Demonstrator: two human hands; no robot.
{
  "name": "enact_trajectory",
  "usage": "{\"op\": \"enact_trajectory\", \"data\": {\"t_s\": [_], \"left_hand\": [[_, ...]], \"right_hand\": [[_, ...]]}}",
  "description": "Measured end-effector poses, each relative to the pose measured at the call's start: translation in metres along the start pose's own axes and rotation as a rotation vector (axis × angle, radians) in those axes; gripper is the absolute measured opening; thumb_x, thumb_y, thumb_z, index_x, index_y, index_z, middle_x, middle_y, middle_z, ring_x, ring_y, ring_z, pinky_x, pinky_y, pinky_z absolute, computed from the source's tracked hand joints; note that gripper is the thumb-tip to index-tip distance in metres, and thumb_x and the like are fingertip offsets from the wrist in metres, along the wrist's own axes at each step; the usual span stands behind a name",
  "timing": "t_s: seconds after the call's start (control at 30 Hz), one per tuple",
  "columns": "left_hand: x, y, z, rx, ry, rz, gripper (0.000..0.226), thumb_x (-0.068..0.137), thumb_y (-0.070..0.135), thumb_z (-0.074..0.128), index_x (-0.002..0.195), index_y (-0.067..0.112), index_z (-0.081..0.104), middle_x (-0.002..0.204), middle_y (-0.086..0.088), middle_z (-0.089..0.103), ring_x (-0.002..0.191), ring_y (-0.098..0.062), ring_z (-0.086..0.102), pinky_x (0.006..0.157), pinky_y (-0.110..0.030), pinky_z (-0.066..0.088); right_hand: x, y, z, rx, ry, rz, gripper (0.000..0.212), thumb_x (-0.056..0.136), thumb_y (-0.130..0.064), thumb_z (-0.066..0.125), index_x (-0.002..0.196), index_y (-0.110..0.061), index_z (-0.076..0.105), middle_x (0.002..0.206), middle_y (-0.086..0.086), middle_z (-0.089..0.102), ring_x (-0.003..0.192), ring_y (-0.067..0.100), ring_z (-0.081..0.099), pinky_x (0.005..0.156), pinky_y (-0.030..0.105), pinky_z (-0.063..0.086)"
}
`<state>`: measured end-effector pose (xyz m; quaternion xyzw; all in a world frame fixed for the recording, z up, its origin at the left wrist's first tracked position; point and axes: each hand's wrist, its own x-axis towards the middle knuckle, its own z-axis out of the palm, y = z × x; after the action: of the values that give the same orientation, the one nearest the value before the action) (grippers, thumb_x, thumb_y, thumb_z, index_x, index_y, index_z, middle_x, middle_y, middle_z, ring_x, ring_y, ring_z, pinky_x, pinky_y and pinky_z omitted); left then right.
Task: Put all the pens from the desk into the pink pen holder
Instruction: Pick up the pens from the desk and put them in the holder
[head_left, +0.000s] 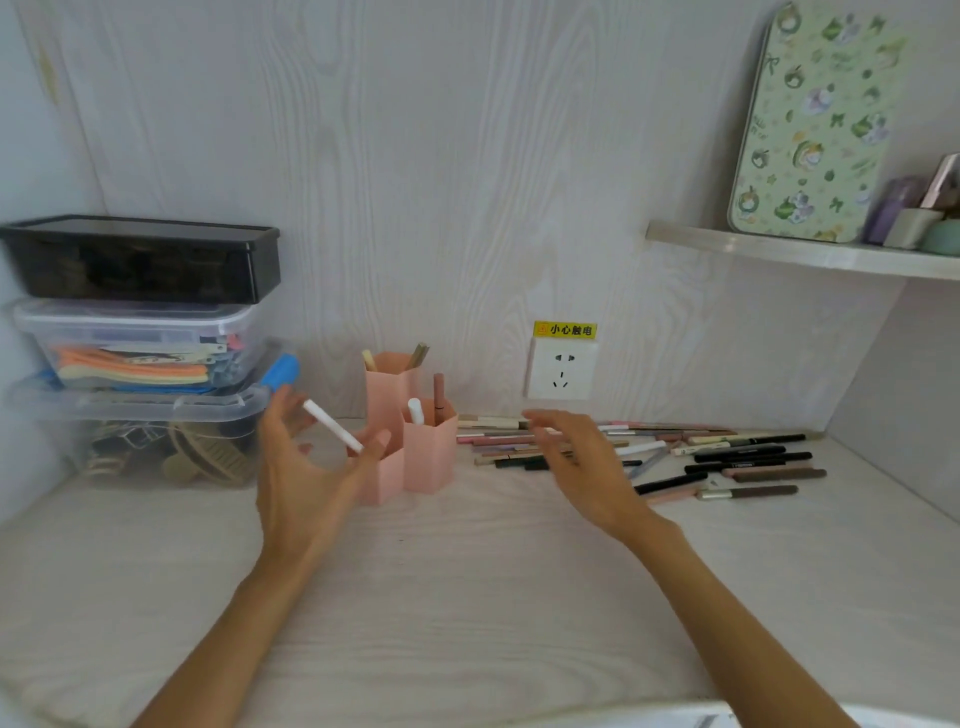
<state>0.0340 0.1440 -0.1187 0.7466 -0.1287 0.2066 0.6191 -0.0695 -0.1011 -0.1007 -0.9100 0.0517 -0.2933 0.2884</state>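
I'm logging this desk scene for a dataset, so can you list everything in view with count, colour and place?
Pink plastic hexagonal pen holder: one, three joined cups, desk centre; a few pens stand in it.
Loose pens: many, black, brown, pink and white, lying on the desk right of the holder.
White pen: one, tilted at the left hand's fingers, over the holder's front cup.
Black lidded plastic box: one, top of the left stack.
Clear plastic storage boxes: two, stacked below it.
White wall socket: one, yellow warning label above.
White shelf: one, upper right.
Green patterned tin: one, leaning on the shelf.
Small containers: several, blurred, shelf's right end.
Left hand: open, spread fingers.
Right hand: open, over the loose pens.
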Motion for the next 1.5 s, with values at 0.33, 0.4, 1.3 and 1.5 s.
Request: {"op": "enact_trajectory", "data": {"t_s": [0.33, 0.4, 1.3, 1.5], "left_hand": [[-0.041, 0.067, 0.040, -0.010, -0.077, 0.685, 0.019, 0.079, 0.021, 0.070, 0.096, 0.022, 0.061, 0.095, 0.013, 0.059, 0.091, -0.003, 0.055, 0.075, -0.014, 0.041], [-0.056, 0.075, 0.066, 0.170, -0.403, 0.625, 0.019, 0.083, 0.027, 0.066, 0.100, 0.032, 0.062, 0.097, 0.023, 0.058, 0.089, 0.005, 0.053, 0.074, -0.018, 0.046], [-0.014, 0.083, 0.202, 0.774, -0.870, 0.418, 0.020, 0.091, 0.033, 0.055, 0.103, 0.023, 0.068, 0.109, -0.001, 0.068, 0.102, -0.023, 0.060, 0.078, -0.031, 0.044], [-0.006, 0.089, 0.208, 0.700, -1.007, 0.554, 0.015, 0.082, 0.036, 0.066, 0.094, 0.028, 0.071, 0.095, 0.008, 0.071, 0.088, -0.012, 0.063, 0.058, -0.018, 0.034]], "right_hand": [[-0.042, 0.099, -0.071, -0.524, -0.369, 0.339, 0.051, 0.097, -0.016, 0.030, 0.145, -0.031, 0.021, 0.156, -0.003, 0.018, 0.145, 0.020, 0.011, 0.117, 0.042, 0.011], [-0.041, 0.095, -0.061, -0.538, -0.331, 0.309, 0.050, 0.098, -0.019, 0.028, 0.145, -0.032, 0.020, 0.155, -0.003, 0.019, 0.144, 0.018, 0.012, 0.116, 0.041, 0.010], [-0.018, 0.072, -0.039, -0.171, -0.029, 0.169, 0.015, 0.074, -0.017, 0.061, 0.085, -0.027, 0.061, 0.092, -0.015, 0.056, 0.101, 0.014, 0.047, 0.086, 0.027, 0.036], [-0.014, 0.081, -0.045, -0.210, 0.000, 0.244, 0.011, 0.073, -0.020, 0.064, 0.083, -0.024, 0.065, 0.102, -0.006, 0.058, 0.107, 0.017, 0.045, 0.090, 0.029, 0.034]]}}
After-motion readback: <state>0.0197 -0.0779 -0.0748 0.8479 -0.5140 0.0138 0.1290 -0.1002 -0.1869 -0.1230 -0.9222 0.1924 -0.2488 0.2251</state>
